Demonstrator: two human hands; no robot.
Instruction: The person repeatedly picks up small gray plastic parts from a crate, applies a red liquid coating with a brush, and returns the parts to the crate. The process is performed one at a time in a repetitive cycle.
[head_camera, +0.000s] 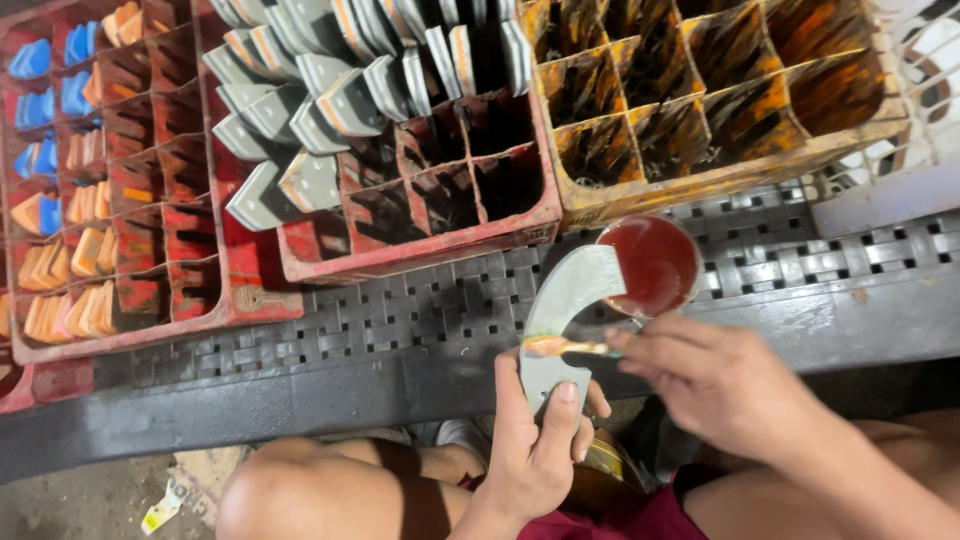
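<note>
The left hand (535, 440) grips a curved grey metal blade (565, 310), fingers wrapped; the right hand (715, 385) pinches an orange-tipped brush (565, 346) across it.

Single view, head-worn, looking steeply down and slightly forward over the lap. Close range: both hands fill the lower middle, left hand (535, 440) below centre, right hand (720, 385) lower right. Bare knees (300, 490) along the bottom edge, directly beneath the lens. Grey slatted desk (400, 320) crossing mid-frame. Divided crates farther off along the top: red crate (420, 250) centre, yellow crate (700, 170) upper right. No second view to overlap.
</note>
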